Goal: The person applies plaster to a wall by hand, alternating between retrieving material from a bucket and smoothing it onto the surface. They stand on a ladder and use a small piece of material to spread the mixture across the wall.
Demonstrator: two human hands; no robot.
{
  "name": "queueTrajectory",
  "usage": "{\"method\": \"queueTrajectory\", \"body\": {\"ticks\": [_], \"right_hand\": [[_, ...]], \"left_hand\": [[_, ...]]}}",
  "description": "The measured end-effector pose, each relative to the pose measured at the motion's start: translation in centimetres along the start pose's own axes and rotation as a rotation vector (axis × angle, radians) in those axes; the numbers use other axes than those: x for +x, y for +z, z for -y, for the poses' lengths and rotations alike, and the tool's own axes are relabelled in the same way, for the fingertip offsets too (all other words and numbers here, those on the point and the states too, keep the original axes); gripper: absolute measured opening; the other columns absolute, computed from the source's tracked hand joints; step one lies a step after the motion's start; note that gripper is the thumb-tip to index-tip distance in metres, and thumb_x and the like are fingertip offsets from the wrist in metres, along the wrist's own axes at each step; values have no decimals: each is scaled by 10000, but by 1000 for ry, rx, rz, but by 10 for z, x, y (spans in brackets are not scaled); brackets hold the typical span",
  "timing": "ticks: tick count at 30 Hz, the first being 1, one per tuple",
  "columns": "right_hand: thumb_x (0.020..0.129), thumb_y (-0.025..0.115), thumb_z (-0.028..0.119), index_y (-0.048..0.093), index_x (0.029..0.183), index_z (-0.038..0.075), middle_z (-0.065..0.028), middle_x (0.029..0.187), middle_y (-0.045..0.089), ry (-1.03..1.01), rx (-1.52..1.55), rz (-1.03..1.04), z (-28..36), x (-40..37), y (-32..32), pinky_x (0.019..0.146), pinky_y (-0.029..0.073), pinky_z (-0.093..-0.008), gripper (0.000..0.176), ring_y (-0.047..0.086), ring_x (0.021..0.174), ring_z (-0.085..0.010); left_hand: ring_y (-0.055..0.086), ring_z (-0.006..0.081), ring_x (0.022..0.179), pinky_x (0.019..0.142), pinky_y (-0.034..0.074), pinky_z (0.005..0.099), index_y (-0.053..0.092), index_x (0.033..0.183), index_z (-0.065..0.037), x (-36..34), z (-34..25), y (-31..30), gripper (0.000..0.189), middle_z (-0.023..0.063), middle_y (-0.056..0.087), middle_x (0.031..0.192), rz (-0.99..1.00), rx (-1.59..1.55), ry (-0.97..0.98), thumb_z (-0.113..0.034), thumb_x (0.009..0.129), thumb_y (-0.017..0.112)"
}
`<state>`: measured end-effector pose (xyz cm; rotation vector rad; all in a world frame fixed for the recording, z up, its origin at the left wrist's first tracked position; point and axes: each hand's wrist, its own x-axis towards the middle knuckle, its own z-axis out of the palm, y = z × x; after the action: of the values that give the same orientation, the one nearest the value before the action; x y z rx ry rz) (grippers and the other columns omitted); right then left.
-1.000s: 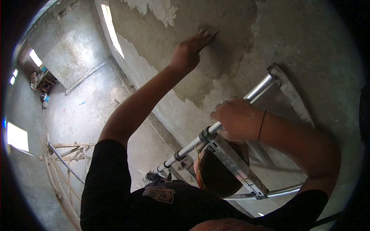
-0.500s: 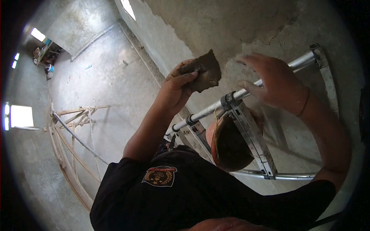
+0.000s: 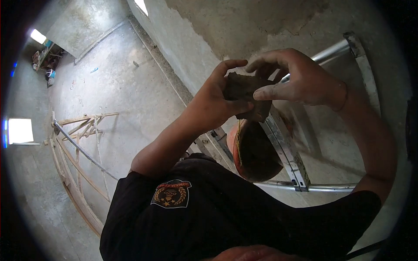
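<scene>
A flat, dark brown, rough-edged piece [image 3: 244, 88], perhaps a sponge or foam pad, is between my two hands in front of the wall. My left hand [image 3: 220, 98] grips its left side, with the thumb across the near face and the index finger raised above its top edge. My right hand [image 3: 296, 78] has closed on the right side, its thumb pressed on the face and its fingers curled behind. Grey dust coats the right fingertips. Below the piece hangs an orange bucket [image 3: 235, 150] with a dark inside; a yellow cord lies along its rim.
An aluminium ladder [image 3: 285, 145] leans below and right of my hands. The wall [image 3: 244, 26] shows darker, patchy plaster. On the floor far below, a wooden frame [image 3: 87, 117] stands at left. A shelf with clutter [image 3: 43, 56] is at the far left.
My right hand has come left from above the ladder rail and taken hold of the brown piece. My left hand has moved slightly right and down, and the piece has turned.
</scene>
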<state>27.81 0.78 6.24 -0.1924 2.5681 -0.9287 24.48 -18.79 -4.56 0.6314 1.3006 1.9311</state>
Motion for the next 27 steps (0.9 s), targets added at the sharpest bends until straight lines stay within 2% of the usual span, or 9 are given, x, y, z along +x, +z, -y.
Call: {"method": "queueTrajectory", "body": {"ticks": [2,5,8,10,11,13,14,17,27], "right_hand": [[739,816,232,657,1064,-18,-97,924,676,-9,-70,-10,-1,-2,4,811,513,-309,440,642,867,-168],[743,813,212,681,980,-30,-85,841,683,6,-95,9,-2,-4,3,772,516,-296,364,646,773,-150],[765,799,195,690,943,-33,-82,830,685,83,13,50,4,-2,-1,759,508,-284,309,644,774,-138],[773,779,210,689,951,-54,-123,845,690,60,110,9,-5,0,2,752,522,-298,331,661,777,-172],[782,759,226,687,960,-75,-163,861,695,38,204,-32,-8,1,1,746,536,-312,357,678,780,-205],[804,748,213,686,964,-57,-115,870,693,69,287,13,-7,3,-4,763,518,-295,320,662,798,-167],[826,737,200,684,969,-39,-67,879,690,108,373,61,-6,4,-7,781,500,-278,283,647,815,-129],[838,718,207,683,989,-34,-71,897,696,129,374,48,-4,3,-7,814,497,-284,287,650,837,-132],[853,687,177,616,1122,-43,-96,990,675,97,558,28,-4,5,-9,852,497,-296,355,645,920,-148]], "left_hand": [[578,308,1166,1008,493,400,303,1421,-42,1,3,4,770,213,562,1228,15,84,11,71,774,704],[586,297,1157,1001,495,411,309,1421,-48,-3,1,10,768,209,578,1211,29,7,63,86,773,699],[597,296,1142,992,499,415,315,1409,-32,-9,-1,12,743,206,582,1204,-41,-78,55,133,772,661],[619,242,1099,967,507,371,371,1352,13,-8,12,10,605,169,616,1185,-137,-379,160,102,819,643],[619,242,1099,967,507,371,371,1352,13,-7,15,9,605,169,616,1185,-136,-374,168,102,819,643],[617,219,1096,986,476,371,477,1282,18,-5,19,10,437,144,627,1182,-59,-661,119,52,868,611],[617,219,1096,986,476,371,477,1282,18,-4,20,12,437,144,627,1182,-59,-659,127,52,868,611],[619,206,1082,984,460,361,601,1156,3,-4,23,16,254,125,658,1137,-39,-707,80,6,902,599],[635,182,1034,934,486,345,600,1150,9,-5,17,13,258,116,672,1106,-132,-562,136,6,892,611]]}}
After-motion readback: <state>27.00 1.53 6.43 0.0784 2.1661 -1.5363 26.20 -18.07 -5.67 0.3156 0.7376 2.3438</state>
